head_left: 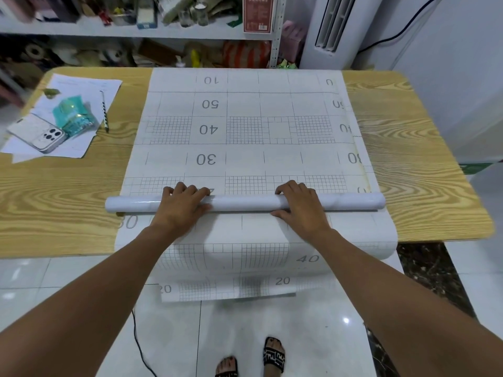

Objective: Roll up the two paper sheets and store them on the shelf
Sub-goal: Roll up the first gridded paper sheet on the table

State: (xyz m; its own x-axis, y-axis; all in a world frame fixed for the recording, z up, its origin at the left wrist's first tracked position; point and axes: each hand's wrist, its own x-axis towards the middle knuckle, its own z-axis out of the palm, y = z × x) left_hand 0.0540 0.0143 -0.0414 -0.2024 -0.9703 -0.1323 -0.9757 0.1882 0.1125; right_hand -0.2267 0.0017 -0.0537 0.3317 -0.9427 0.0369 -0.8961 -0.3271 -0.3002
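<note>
A white gridded paper sheet (245, 118) with numbers printed on it lies flat across the wooden table (408, 159). Its near part is wound into a long roll (242, 202) lying crosswise. My left hand (185, 202) grips the roll left of its middle, fingers curled over the top. My right hand (299, 202) grips it right of the middle in the same way. A second gridded sheet (245, 257) lies under the roll and hangs over the table's front edge toward the floor. The shelf (136, 31) stands behind the table.
On the table's left corner lie loose white papers (81, 85), a phone (40, 134), a teal packet (73, 115) and a pencil (104, 110). The shelf is packed with clutter. A white air conditioner (332, 23) stands at the back right. A black cable (141, 346) runs over the tiled floor by my feet.
</note>
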